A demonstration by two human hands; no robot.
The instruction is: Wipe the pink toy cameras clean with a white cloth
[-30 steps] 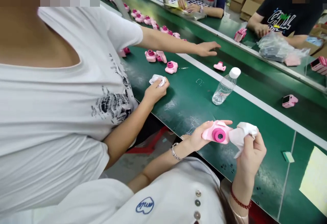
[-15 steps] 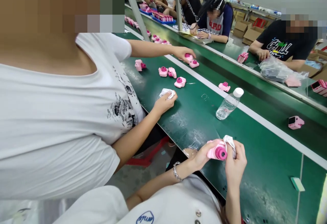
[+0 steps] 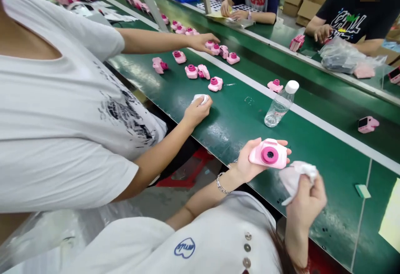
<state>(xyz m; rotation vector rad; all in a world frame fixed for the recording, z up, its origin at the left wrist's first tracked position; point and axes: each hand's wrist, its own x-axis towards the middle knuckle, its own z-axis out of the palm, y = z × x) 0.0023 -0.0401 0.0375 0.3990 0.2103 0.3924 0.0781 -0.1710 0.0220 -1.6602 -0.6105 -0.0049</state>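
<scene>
The person's left hand (image 3: 245, 164) is holding a pink camera (image 3: 268, 154) across its palm, the round lens facing up and the fingers reaching out behind the body, above the near part of the green table (image 3: 231, 117). Just to the right, the right hand (image 3: 304, 202) is pinching a bunched white cloth (image 3: 293, 179), which is hanging apart from the camera. A clear bottle (image 3: 278, 109) with a white cap is standing farther back, and a small green block (image 3: 363, 191) is lying to the right. On the left, a co-worker is gripping another cloth (image 3: 200, 98) in the nearer hand (image 3: 197, 111) and resting the farther hand (image 3: 203, 43) at a row of cameras (image 3: 223, 51); whether it is grasping one, I cannot tell.
</scene>
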